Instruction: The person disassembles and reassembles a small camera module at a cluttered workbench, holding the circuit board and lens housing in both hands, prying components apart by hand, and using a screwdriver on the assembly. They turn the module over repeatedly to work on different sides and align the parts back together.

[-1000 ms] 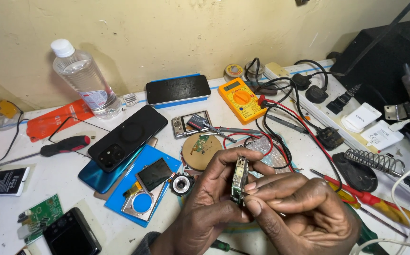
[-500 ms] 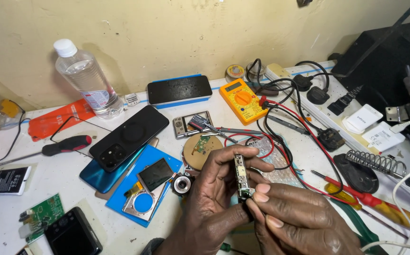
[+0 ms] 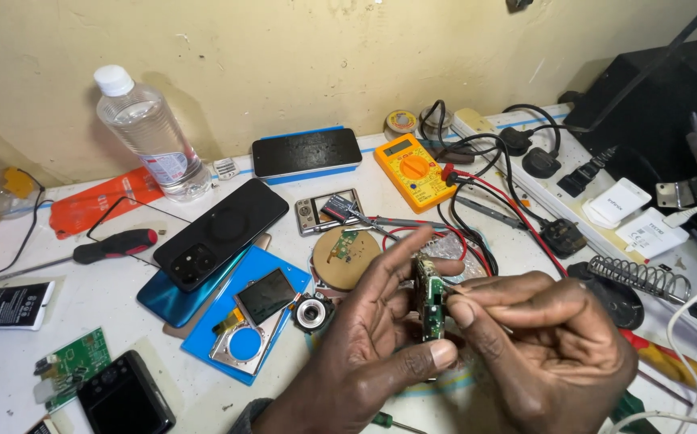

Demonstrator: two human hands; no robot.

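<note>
While the left hand (image 3: 364,354) grips a small green circuit board (image 3: 429,299) upright, thumb at its lower end and fingers behind, the right hand (image 3: 549,345) closes in from the side, fingertips pinched against the board's edge. Whether something thin sits in that pinch, I cannot tell. Board and hands hover above the white workbench (image 3: 59,257), near its front. Just beyond them lie a round wooden disc (image 3: 345,259), a small camera lens (image 3: 313,313) and red and black leads running to a yellow multimeter (image 3: 411,167). Far left, a clear plastic bottle (image 3: 151,141) stands upright.
</note>
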